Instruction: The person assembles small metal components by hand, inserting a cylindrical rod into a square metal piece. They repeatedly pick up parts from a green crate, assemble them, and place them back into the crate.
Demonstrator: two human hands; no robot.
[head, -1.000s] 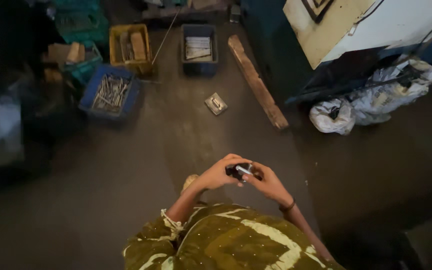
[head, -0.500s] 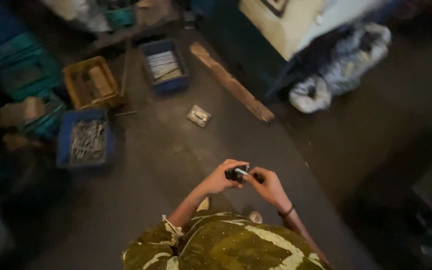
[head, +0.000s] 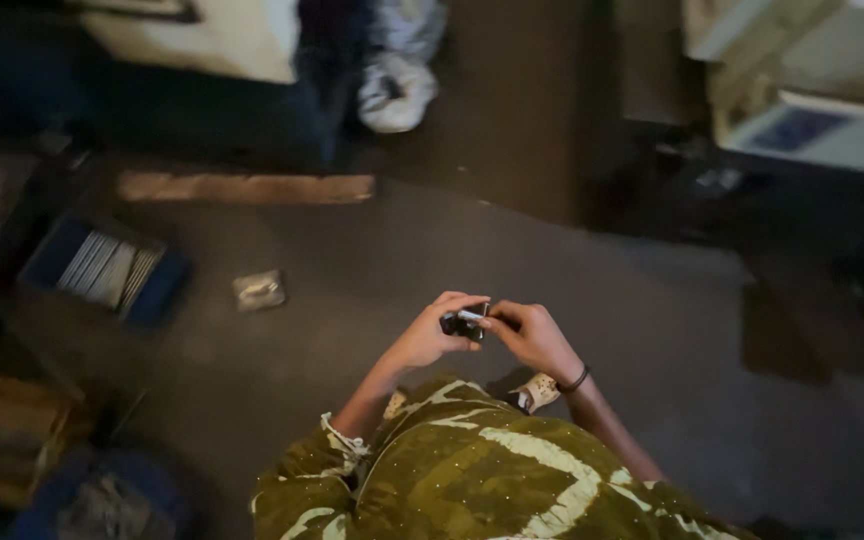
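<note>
We've got both hands together at waist height, the left hand [head: 430, 338] and the right hand [head: 532, 340] pinched from either side on a small dark part [head: 462, 325] with a pale metal bit showing between the fingertips (too small and blurred to say just what it is). Nothing sits under it but the bare grey floor [head: 372, 260], well below. Our worry: a fingertip grip on something this small could slip, and the piece might drop and bounce toward the blue crate [head: 107, 270] or the small packet [head: 259, 290], hard to spot in this dim light.
</note>
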